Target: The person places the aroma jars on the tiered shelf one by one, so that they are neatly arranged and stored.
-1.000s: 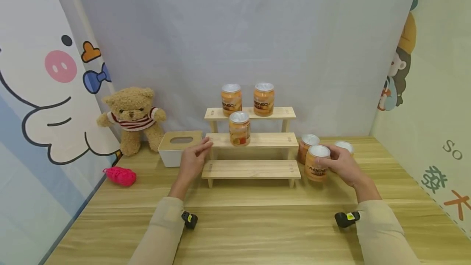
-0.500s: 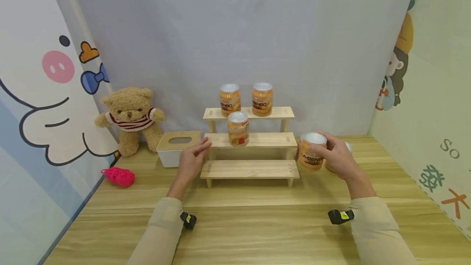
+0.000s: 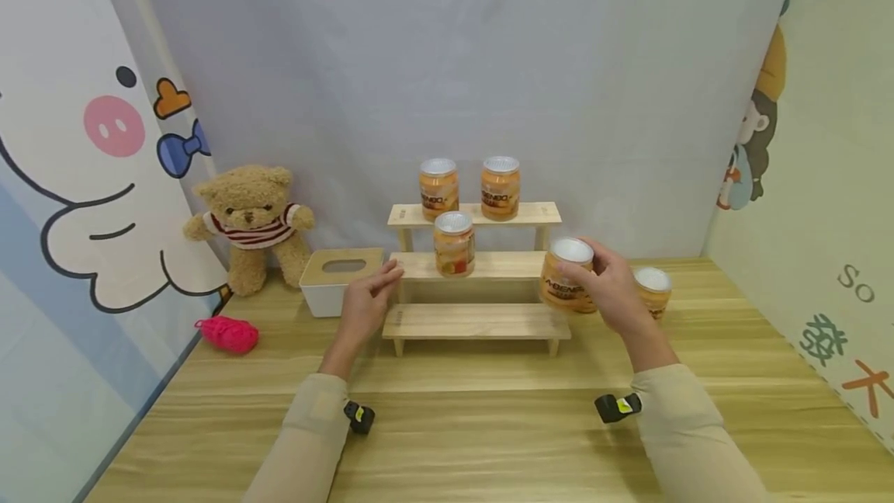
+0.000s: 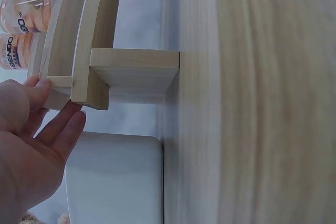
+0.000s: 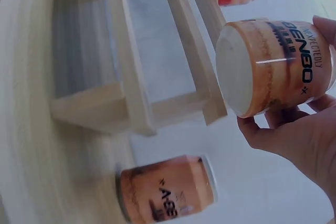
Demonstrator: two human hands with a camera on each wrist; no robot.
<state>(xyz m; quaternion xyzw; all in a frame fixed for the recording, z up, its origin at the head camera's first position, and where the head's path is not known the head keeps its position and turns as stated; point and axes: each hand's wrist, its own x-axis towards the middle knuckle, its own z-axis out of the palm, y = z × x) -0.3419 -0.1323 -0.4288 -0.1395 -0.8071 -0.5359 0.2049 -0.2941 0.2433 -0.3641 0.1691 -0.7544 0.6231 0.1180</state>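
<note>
My right hand (image 3: 615,286) grips an orange can (image 3: 567,278) with a silver lid, thumb in front and fingers behind. In the right wrist view this held can (image 5: 283,66) is off the table, its pale base near the end of the middle step. My left hand (image 3: 365,307) holds the left end of a three-step wooden display stand (image 3: 482,320), fingertips at the middle step in the left wrist view. Two like cans (image 3: 500,189) stand on the top step, and one can (image 3: 455,245) stands left of centre on the middle step.
Another can (image 3: 653,292) stands on the table behind my right wrist. One more can (image 5: 168,188) shows beside the stand in the right wrist view. Left of the stand are a white tissue box (image 3: 328,297), a teddy bear (image 3: 247,231) and pink yarn (image 3: 230,334).
My right hand has lifted the can and carried it left, to the right end of the middle step. The left hand has stayed at the stand's left end.
</note>
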